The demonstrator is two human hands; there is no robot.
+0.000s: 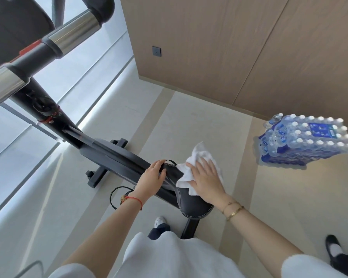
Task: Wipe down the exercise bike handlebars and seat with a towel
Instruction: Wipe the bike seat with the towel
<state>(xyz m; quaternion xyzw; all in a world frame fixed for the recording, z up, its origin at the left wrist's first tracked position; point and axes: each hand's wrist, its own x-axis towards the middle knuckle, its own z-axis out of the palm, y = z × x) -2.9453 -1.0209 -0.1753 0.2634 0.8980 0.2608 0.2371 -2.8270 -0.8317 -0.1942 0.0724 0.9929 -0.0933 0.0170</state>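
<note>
The exercise bike's black seat (191, 205) lies low in the middle of the head view, with white stitching along its edge. My left hand (152, 176) grips the seat's narrow front end. My right hand (206, 180) lies flat on a crumpled white towel (189, 173) and presses it onto the top of the seat. The handlebars (72, 35), chrome tube with black grips, run across the upper left, far from both hands. The black frame (109, 153) slopes from the handlebar post down to the seat.
A shrink-wrapped pack of water bottles (307, 139) stands on the pale floor at the right. A wooden wall panel (229, 47) fills the upper right, windows the left. Another person's black shoe (332, 246) shows at the lower right. My own foot (159, 222) stands beside the seat post.
</note>
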